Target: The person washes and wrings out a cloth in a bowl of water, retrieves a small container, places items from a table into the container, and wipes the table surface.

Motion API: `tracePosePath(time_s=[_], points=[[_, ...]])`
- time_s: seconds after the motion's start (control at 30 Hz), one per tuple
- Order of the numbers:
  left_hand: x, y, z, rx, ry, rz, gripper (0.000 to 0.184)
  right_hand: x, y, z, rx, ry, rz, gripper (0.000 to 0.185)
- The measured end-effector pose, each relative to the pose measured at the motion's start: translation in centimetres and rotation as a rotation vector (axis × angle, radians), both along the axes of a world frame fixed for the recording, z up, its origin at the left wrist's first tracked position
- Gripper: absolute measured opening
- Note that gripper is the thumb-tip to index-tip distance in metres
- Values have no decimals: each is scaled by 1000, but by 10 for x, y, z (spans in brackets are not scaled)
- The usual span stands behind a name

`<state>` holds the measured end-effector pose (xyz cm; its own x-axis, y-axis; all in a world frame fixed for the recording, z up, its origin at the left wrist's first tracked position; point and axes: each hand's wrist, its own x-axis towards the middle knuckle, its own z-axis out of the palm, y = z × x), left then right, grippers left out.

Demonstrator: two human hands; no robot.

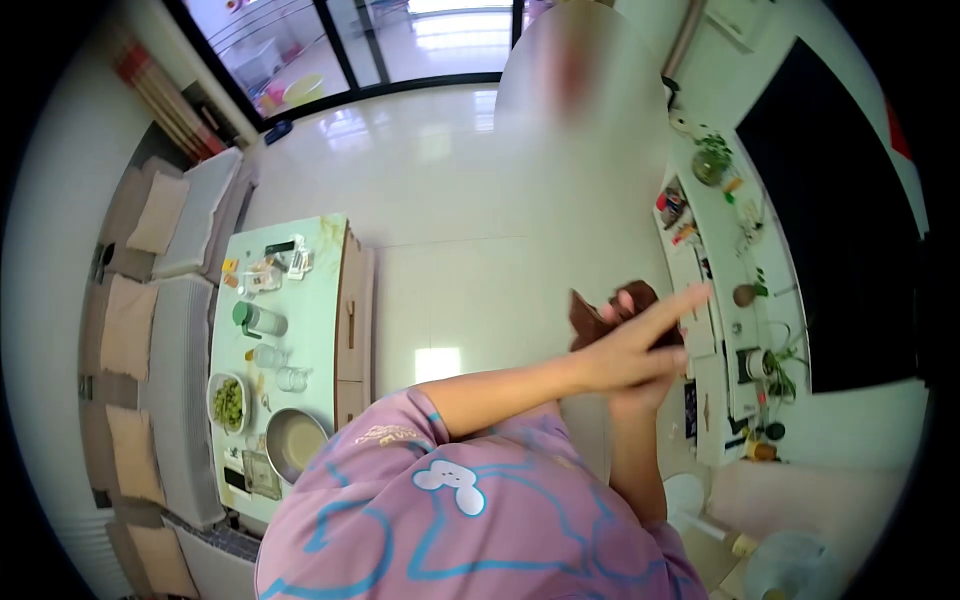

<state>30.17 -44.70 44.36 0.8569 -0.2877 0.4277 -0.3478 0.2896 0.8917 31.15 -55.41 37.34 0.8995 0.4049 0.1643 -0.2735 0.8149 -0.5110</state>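
My left hand [632, 350] reaches across in front of my body, its fingers stretched out and apart, with one finger pointing to the right. Just under it is my right hand [638, 396], partly covered by the left one. A dark brown cloth [588, 322] is bunched in my right hand, and fingertips show among its folds. The left palm lies over the right hand and close to the cloth; whether it touches the cloth is hidden.
At left a coffee table [318, 300] bears a steel bowl [297, 445], grapes [229, 404] and a pitcher [262, 319], beside a grey sofa [182, 390]. At right stand a white TV cabinet [708, 400] with plants and a large television [835, 240]. Glass doors are ahead.
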Motion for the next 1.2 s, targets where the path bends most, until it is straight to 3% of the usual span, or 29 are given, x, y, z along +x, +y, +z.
tracePosePath(time_s=[0.07, 0.1, 0.13, 0.17, 0.2, 0.33, 0.4, 0.47, 0.53, 0.6, 0.67, 0.73, 0.8, 0.87, 0.9, 1.03, 1.07, 1.13, 1.17, 1.2], points=[[42, 11, 3, -836, 150, -47, 64, 34, 54, 16, 36, 243, 146, 72], [65, 31, 4, -834, 155, -21, 64, 46, 79, 21, 44, 315, 215, 74], [88, 55, 6, -999, 284, -237, 64, 51, 101, 45, 165, 338, 445, 61], [108, 73, 6, -1158, 409, -463, 65, 71, 113, 39, 166, 368, 437, 62], [128, 86, 4, -1150, 406, -449, 65, 96, 126, 31, 169, 391, 426, 64], [208, 141, -7, -1034, 419, -379, 57, 227, 174, 16, 109, 175, 235, 64], [235, 177, -17, -1004, 478, -370, 57, 300, 184, 21, 181, 181, 345, 60], [257, 222, -21, -717, 530, -90, 53, 360, 216, 46, 323, 39, 493, 61], [279, 279, -56, -537, 651, 64, 48, 390, 246, 74, 3, -124, 460, 61], [305, 317, -68, 89, 796, 503, 45, 410, 286, 67, -408, -691, 506, 47], [325, 350, -73, 75, 787, 526, 44, 424, 335, 64, -701, -1536, 347, 45], [355, 381, -87, 111, 776, 560, 43, 426, 386, 54, -575, -1886, 144, 49], [393, 415, -101, 211, 749, 565, 42, 478, 431, 19, -419, -1820, 111, 55], [443, 452, -111, 380, 702, 565, 40, 538, 464, 1, -502, -1809, 64, 51], [470, 476, -113, 493, 660, 564, 40, 568, 482, -9, -482, -1805, 13, 59], [576, 571, -110, 1092, 302, 514, 37, 672, 526, 7, -650, -1725, -38, 65], [597, 579, -19, 1237, 364, 446, 23, 697, 532, 9, -752, -1679, -53, 67], [656, 628, -92, 1042, -36, 266, 20, 742, 542, 3, -902, -1443, -59, 63], [666, 627, -11, 770, 543, 317, 22, 762, 542, -9, -983, -1292, -120, 57], [685, 641, 0, 646, 417, 288, 28, 775, 550, -13, -1061, -1134, -178, 52]])
